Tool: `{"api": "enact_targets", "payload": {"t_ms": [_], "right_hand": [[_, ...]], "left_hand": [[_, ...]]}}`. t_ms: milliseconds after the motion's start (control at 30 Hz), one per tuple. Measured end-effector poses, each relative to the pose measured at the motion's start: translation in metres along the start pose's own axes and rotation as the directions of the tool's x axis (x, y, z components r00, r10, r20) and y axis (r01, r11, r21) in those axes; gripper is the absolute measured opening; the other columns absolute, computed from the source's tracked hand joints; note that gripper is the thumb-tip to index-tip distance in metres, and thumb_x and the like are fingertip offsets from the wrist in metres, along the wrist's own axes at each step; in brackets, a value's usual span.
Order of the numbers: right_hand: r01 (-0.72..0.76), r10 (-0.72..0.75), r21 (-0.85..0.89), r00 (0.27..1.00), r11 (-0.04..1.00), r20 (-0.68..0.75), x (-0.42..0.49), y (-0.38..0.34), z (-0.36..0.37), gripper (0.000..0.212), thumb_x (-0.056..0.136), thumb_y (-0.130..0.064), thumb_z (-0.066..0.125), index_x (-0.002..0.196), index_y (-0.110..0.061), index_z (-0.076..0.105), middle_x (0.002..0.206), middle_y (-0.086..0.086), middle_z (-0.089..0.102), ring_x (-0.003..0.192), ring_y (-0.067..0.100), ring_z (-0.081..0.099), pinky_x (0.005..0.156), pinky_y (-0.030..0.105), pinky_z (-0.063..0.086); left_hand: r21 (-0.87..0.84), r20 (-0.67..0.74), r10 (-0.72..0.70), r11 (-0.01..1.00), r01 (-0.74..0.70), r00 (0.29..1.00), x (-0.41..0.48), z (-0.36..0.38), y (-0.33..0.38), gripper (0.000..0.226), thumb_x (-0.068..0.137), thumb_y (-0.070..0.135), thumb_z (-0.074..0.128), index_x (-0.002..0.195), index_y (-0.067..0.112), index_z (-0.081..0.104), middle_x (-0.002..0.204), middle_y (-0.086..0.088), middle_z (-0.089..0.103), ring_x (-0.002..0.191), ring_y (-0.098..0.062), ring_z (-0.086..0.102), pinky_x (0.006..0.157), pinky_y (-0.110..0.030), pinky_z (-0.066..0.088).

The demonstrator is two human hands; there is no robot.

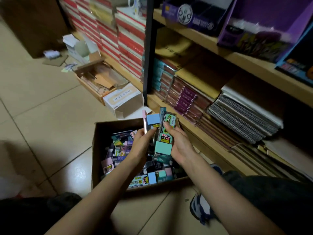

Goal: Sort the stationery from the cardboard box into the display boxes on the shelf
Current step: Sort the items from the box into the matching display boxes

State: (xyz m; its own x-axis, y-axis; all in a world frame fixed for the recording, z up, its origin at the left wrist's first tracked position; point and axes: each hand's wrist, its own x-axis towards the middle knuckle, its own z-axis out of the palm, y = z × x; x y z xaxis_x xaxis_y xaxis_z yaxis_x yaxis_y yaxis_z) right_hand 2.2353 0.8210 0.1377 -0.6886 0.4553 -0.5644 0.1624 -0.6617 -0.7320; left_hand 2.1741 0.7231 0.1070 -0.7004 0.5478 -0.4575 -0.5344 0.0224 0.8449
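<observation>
Left hand pinches pink and blue packs, right hand grips green packs, both above the cardboard box, likely grouping by colour

head-worn view, angled forward and down, close above cardboard box beside shelf

A white box lies on its side on the tiled floor, touching a shallow open box of cardboard scraps. Behind them rise stacks of red-and-white books, with a mug on top. Further right, wrapped maroon packs sit beside a pile of spiral notebooks. A blue-and-white shoe rests on the tiles.
</observation>
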Motion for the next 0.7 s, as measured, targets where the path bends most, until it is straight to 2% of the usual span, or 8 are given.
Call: {"api": "enact_targets", "payload": {"t_ms": [100, 167, 233, 333, 400, 467, 567, 700], "right_hand": [[0.065, -0.065, -0.008, 0.998, 0.998, -0.006, -0.018, -0.021, 0.007, 0.027, 0.09, -0.017, 0.06, 0.115, -0.007, 0.061, 0.1, 0.016, 0.068, 0.081, 0.027, 0.066, 0.071, 0.038, 0.056], [0.1, -0.1, -0.007, 0.995, 0.995, -0.006, -0.029, -0.035, 0.009, 0.024, 0.09, -0.015, 0.06, 0.113, -0.007, 0.061, 0.103, 0.019, 0.067, 0.085, 0.031, 0.066, 0.07, 0.041, 0.056], [0.136, -0.136, -0.041, 0.991, 0.99, -0.001, -0.039, -0.048, 0.009, 0.019, 0.09, -0.015, 0.06, 0.107, -0.008, 0.064, 0.102, 0.017, 0.069, 0.088, 0.03, 0.068, 0.068, 0.039, 0.056], [0.221, -0.224, -0.134, 0.974, 0.966, -0.012, -0.05, -0.066, 0.005, 0.011, 0.088, -0.016, 0.063, 0.097, -0.012, 0.068, 0.091, 0.01, 0.072, 0.077, 0.022, 0.069, 0.058, 0.032, 0.055], [0.274, -0.281, -0.169, 0.959, 0.947, -0.019, -0.058, -0.076, 0.003, 0.008, 0.086, -0.014, 0.066, 0.093, -0.013, 0.068, 0.086, 0.01, 0.072, 0.07, 0.021, 0.069, 0.056, 0.03, 0.055], [0.303, -0.314, -0.192, 0.949, 0.933, -0.029, -0.065, -0.085, 0.002, 0.015, 0.083, -0.014, 0.07, 0.097, -0.012, 0.066, 0.088, 0.013, 0.072, 0.074, 0.026, 0.07, 0.064, 0.036, 0.057], [0.3, -0.311, -0.207, 0.95, 0.931, -0.018, -0.077, -0.096, 0.001, 0.021, 0.08, -0.013, 0.072, 0.099, -0.007, 0.065, 0.091, 0.017, 0.072, 0.079, 0.031, 0.07, 0.072, 0.043, 0.057], [0.276, -0.269, -0.177, 0.961, 0.945, 0.062, -0.09, -0.106, 0.003, 0.021, 0.081, -0.01, 0.069, 0.1, -0.002, 0.066, 0.089, 0.017, 0.071, 0.074, 0.027, 0.068, 0.064, 0.035, 0.056]], "left_hand": [[0.023, 0.09, 0.056, 0.998, -0.058, 0.994, -0.014, 0.014, 0.026, 0.057, 0.076, 0.037, 0.075, 0.118, 0.006, 0.053, 0.11, -0.019, 0.067, 0.095, -0.033, 0.067, 0.077, -0.045, 0.057], [0.044, 0.175, 0.117, 0.991, -0.127, 0.978, -0.021, 0.021, 0.042, 0.06, 0.069, 0.027, 0.081, 0.118, 0.004, 0.055, 0.111, -0.021, 0.067, 0.097, -0.033, 0.067, 0.085, -0.047, 0.056], [0.041, 0.238, 0.146, 0.986, -0.16, 0.96, -0.028, 0.03, 0.056, 0.053, 0.071, 0.023, 0.077, 0.116, 0.006, 0.057, 0.109, -0.019, 0.069, 0.096, -0.033, 0.068, 0.083, -0.046, 0.057], [0.019, 0.265, 0.166, 0.984, -0.177, 0.95, -0.037, 0.044, 0.07, 0.039, 0.081, 0.031, 0.068, 0.116, 0.015, 0.061, 0.109, -0.012, 0.071, 0.098, -0.029, 0.069, 0.082, -0.044, 0.057], [-0.013, 0.256, 0.157, 0.987, -0.159, 0.954, -0.044, 0.053, 0.076, 0.033, 0.086, 0.036, 0.062, 0.114, 0.019, 0.063, 0.106, -0.008, 0.072, 0.094, -0.025, 0.07, 0.073, -0.037, 0.059], [-0.048, 0.247, 0.141, 0.99, -0.133, 0.959, -0.049, 0.062, 0.083, 0.033, 0.088, 0.039, 0.06, 0.114, 0.02, 0.064, 0.1, -0.006, 0.074, 0.087, -0.021, 0.072, 0.06, -0.029, 0.057], [-0.083, 0.219, 0.108, 0.992, -0.092, 0.97, -0.055, 0.071, 0.096, 0.037, 0.083, 0.037, 0.066, 0.114, 0.016, 0.063, 0.088, -0.004, 0.076, 0.074, -0.018, 0.073, 0.051, -0.024, 0.055], [-0.075, 0.235, 0.093, 0.994, -0.077, 0.968, -0.06, 0.08, 0.113, 0.039, 0.08, 0.04, 0.067, 0.106, 0.011, 0.064, 0.077, -0.003, 0.075, 0.066, -0.017, 0.072, 0.047, -0.022, 0.053]]}}
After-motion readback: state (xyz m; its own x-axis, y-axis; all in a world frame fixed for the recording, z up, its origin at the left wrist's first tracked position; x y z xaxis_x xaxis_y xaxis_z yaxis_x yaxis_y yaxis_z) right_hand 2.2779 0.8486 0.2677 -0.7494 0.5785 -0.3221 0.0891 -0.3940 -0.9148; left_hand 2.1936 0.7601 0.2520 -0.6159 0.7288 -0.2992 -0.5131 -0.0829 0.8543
